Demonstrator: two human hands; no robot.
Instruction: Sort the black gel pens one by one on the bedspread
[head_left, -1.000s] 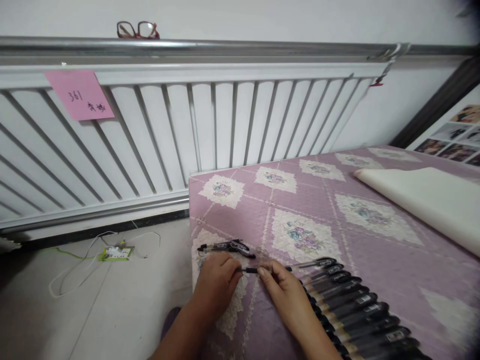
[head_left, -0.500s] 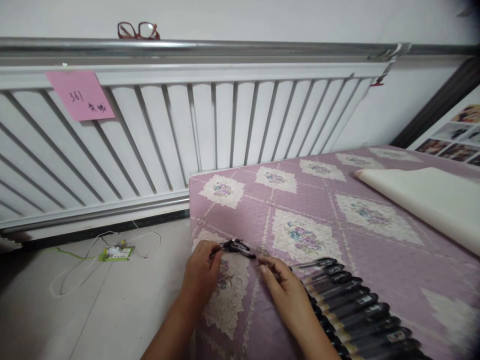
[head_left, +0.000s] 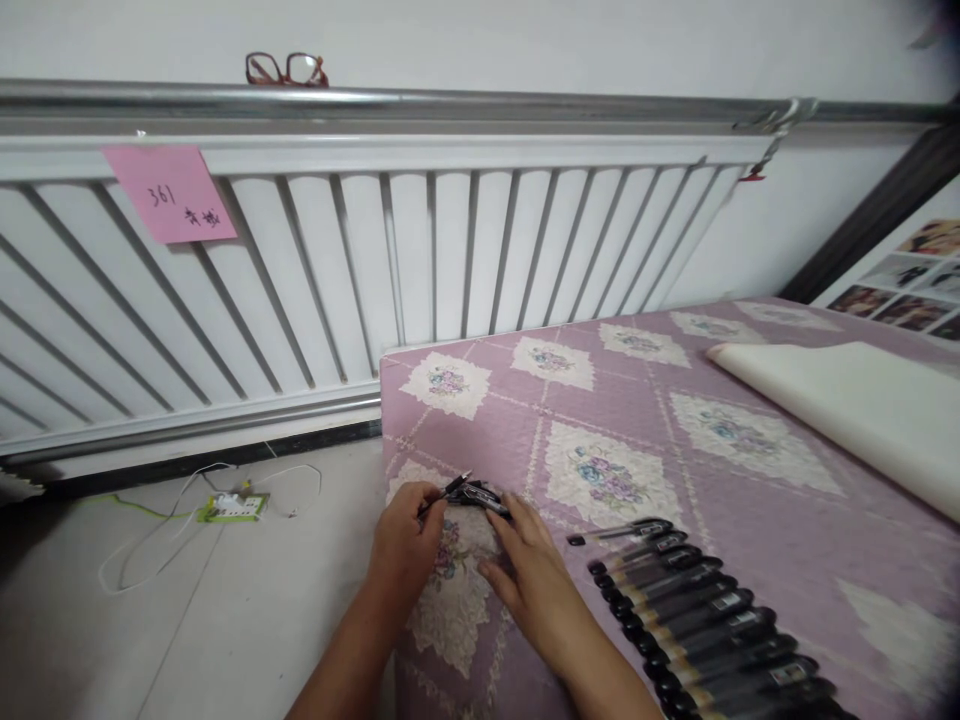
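My left hand [head_left: 409, 530] is closed at the near left corner of the bed or table, with a dark slim pen [head_left: 454, 485] between thumb and fingers, its pointed tip sticking out to the upper right. Against it lies a small bunch of black pen caps [head_left: 480, 497], partly covered by both hands. My right hand [head_left: 529, 575] reaches to the right end of this bunch. Its fingertips touch the caps while the thumb stays apart. To the right, several clear-barrelled pens with black caps [head_left: 705, 590] lie side by side in a slanting row.
A purple floral cover [head_left: 487, 440] lies under everything, with a pale folded sheet [head_left: 847, 390] at the right. Behind stands a white radiator [head_left: 450, 250] bearing a pink note [head_left: 172, 195]. Glasses [head_left: 285, 70] rest above it. A power strip [head_left: 236, 507] with cords lies on the floor.
My right hand has moved left from beside the row of pens to the caps, its thumb now apart from the fingers. The left hand stays nearly in place; a pointed tip now shows above it.
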